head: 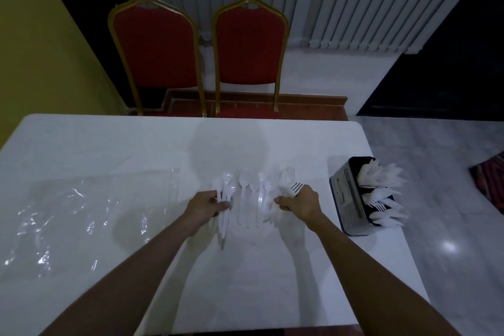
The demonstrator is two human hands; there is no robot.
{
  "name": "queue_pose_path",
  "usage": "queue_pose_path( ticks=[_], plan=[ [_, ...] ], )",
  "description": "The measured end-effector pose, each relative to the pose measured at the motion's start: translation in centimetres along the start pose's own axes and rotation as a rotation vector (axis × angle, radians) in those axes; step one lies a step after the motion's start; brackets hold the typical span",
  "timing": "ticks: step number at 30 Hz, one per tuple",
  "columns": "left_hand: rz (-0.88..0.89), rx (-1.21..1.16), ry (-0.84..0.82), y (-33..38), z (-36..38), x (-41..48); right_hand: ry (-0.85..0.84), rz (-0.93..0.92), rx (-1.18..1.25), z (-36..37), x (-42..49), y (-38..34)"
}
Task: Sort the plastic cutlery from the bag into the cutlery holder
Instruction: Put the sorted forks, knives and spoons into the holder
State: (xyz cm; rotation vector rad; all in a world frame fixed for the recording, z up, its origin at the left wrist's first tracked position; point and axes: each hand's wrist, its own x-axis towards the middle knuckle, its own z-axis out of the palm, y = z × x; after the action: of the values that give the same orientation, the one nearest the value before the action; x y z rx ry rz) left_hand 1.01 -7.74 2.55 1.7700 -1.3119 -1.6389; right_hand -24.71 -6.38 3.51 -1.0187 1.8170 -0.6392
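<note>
White plastic cutlery lies in the middle of the white table (136,142). My left hand (208,206) grips a bundle of spoons (225,194) at the left of the spread. My right hand (301,200) grips several forks (293,188), their tines sticking out above the fingers. Between the two hands lie a few loose spoons (251,194), handles pointing toward me. The black and grey cutlery holder (346,196) stands at the table's right edge, with white cutlery fanning out of its compartments. The clear plastic bag (81,213) lies flat to the left.
Two red chairs with gold frames, one (155,46) on the left and one (249,46) on the right, stand behind the table's far edge. White vertical blinds (341,0) hang behind them. A yellow wall (32,49) lies to the left and a tiled floor (436,199) to the right.
</note>
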Motion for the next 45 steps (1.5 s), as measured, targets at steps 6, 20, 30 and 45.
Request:
queue_pose_path(
  ticks=[6,20,30,45],
  plan=[
    [0.121,-0.152,-0.014,7.8,2.8,0.2,0.057,-0.137,0.046,-5.5,-2.3,-2.3],
    [0.228,-0.375,-0.109,16.0,21.8,0.0,0.227,-0.293,-0.094,-27.4,-6.2,1.2],
    [0.378,-0.019,0.061,15.4,26.3,1.1,0.234,-0.349,-0.173,-24.5,-2.3,6.1],
    [0.511,0.127,0.072,14.6,28.2,0.6,0.173,-0.456,-0.218,-23.6,-2.0,7.1]
  ],
)
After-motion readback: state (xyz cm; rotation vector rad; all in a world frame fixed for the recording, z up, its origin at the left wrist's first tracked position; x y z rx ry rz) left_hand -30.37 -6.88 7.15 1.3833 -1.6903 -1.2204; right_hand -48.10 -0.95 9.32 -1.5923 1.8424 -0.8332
